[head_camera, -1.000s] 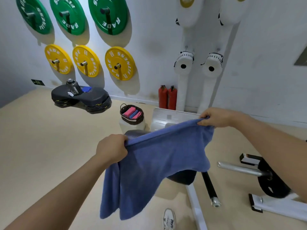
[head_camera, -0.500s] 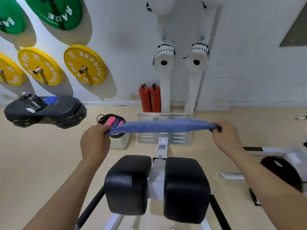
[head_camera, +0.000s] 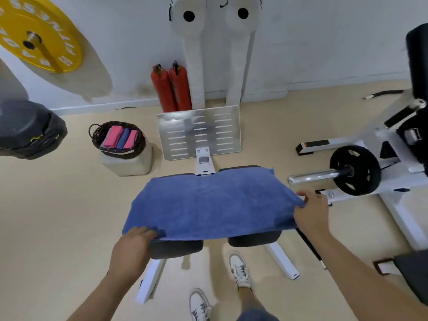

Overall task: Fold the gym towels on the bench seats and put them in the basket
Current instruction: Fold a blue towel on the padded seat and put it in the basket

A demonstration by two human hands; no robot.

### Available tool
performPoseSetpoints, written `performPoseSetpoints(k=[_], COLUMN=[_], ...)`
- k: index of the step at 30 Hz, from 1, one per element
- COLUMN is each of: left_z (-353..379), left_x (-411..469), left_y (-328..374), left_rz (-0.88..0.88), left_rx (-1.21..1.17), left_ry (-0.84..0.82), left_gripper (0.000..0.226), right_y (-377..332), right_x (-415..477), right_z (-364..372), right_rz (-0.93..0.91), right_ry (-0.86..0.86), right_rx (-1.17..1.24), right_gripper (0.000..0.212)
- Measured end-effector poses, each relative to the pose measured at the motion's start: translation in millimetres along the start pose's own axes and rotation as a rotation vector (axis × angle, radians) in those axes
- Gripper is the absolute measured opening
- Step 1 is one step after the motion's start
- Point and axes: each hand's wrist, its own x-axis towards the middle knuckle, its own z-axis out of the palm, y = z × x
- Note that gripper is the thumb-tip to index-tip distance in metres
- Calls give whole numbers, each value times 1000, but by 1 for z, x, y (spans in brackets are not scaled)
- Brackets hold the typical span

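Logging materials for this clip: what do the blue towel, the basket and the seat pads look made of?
Towel: soft terry or microfibre cloth, matte; fuzzy nap and limp drape. Basket: dark woven wicker or rattan, judging by its braided rim. Seat pads: probably black padded vinyl or faux leather; smooth, faintly shiny, with rounded edges.

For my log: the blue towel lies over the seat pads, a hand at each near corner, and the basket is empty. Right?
No: the head view shows the basket holding folded towels, pink and blue. Otherwise right: blue towel over the seat pads, left hand and right hand at its near corners.
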Motion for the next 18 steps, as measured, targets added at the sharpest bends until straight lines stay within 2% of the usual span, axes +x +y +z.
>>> performPoseSetpoints(k=[3,8,11,13,15,18], left_z=[11,16,22,31,40,40], left_x=[-9,-13,-14,-10,3,38], left_y=[-5,12,30,43,64,113], left_rz=[68,106,71,41,144,294], left_rx=[73,91,73,-11,-54,-108], left_ry=[-35,-253,-354,-299,-257,-85], left_gripper=[56,57,44,42,43,32], right_y=[14,14,17,19,17,6], right_x=[-7,-25,-26,-22,-10,21], right_z=[7,1,-1,-1,-2,-3], right_rz=[83,143,217,256,283,369], right_ry=[19,6,-71,-139,-157,-209], right_rx=[3,-14,-60,-100,-70,202], right_gripper=[37,40,48,52,48,42])
